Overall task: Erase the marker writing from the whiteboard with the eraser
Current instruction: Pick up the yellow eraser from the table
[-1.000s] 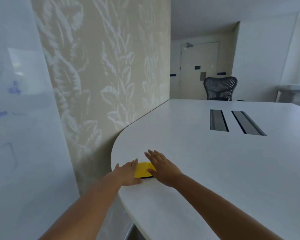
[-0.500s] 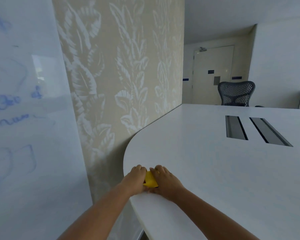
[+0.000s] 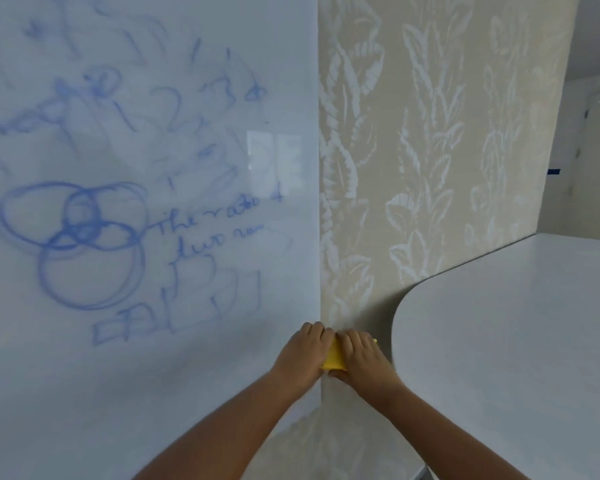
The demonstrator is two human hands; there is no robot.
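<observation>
A glossy whiteboard (image 3: 146, 368) fills the left half of the view. Blue marker writing (image 3: 84, 237) covers it: overlapping circles, words, numbers and small boxes. Both hands hold a yellow eraser (image 3: 335, 358) in the air by the whiteboard's right edge, left of the table. My left hand (image 3: 303, 355) grips its left side and my right hand (image 3: 361, 358) grips its right side. Only a narrow yellow strip shows between the fingers.
A white table (image 3: 516, 341) with a rounded corner stands at the right. Beige leaf-patterned wallpaper (image 3: 430, 150) covers the wall between whiteboard and table. A pale wall with a blue mark (image 3: 554, 171) lies far right.
Both hands closed on the eraser, lifted it off the table and carried it left to the whiteboard's edge. The view has swung left, bringing the writing into sight.
</observation>
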